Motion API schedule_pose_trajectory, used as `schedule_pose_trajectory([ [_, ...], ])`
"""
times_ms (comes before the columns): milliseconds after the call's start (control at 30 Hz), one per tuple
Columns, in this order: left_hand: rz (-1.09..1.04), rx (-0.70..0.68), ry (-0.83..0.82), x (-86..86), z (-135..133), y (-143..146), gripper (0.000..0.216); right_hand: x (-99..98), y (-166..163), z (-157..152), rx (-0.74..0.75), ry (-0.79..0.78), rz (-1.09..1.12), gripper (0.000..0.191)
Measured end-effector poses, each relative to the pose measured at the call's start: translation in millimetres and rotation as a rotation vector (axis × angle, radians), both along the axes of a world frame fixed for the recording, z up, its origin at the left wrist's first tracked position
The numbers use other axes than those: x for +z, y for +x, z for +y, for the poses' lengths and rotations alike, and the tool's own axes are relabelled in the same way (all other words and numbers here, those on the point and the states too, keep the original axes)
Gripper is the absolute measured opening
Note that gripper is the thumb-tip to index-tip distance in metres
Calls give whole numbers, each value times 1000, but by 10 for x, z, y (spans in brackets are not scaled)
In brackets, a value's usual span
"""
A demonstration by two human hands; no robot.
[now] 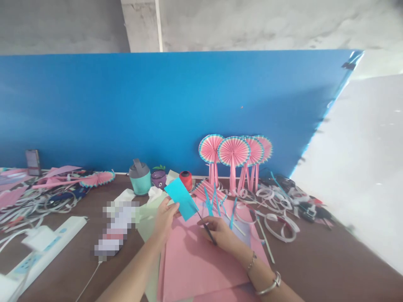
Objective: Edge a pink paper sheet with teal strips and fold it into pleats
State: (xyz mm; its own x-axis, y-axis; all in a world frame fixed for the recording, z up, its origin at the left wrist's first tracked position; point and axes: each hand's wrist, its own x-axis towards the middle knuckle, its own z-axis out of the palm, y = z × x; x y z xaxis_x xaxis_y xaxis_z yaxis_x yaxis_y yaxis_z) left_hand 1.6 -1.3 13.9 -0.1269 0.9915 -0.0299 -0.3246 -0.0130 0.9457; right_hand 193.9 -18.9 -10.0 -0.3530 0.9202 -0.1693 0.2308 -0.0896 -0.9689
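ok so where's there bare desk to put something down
Bare brown desk lies front right, between the tape rings and the white wall. A smaller patch lies between the power strip and the blurred item. Crowded: paper strips back left, pink sheets under the left hand with blue paper and the right hand with scissors.

the left hand (164, 218) pinches a teal paper (181, 199) by its lower edge, tilted up over the table (315, 260). the right hand (220, 233) grips scissors (206, 226), blades at the paper's right edge. pink sheets (195, 264) lie under both hands. four pink fans (233, 152) lean on the blue board (126, 109), tape rolls (277, 209) beside them, a power strip (47, 247) far left.
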Motion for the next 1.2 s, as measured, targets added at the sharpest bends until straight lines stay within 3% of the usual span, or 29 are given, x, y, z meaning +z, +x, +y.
schedule_pose_trajectory([
  [367,-21,-9,6,0,1,4,46,0,12,-1,-28,3,-26,19],
  [867,-27,-43,12,-39,13,-16,46,18,10,10,-31,-7,-80,30],
  [1200,-18,-151,6,-78,-19,11,47,43,-10,-13,-40,-6,-13,21],
])
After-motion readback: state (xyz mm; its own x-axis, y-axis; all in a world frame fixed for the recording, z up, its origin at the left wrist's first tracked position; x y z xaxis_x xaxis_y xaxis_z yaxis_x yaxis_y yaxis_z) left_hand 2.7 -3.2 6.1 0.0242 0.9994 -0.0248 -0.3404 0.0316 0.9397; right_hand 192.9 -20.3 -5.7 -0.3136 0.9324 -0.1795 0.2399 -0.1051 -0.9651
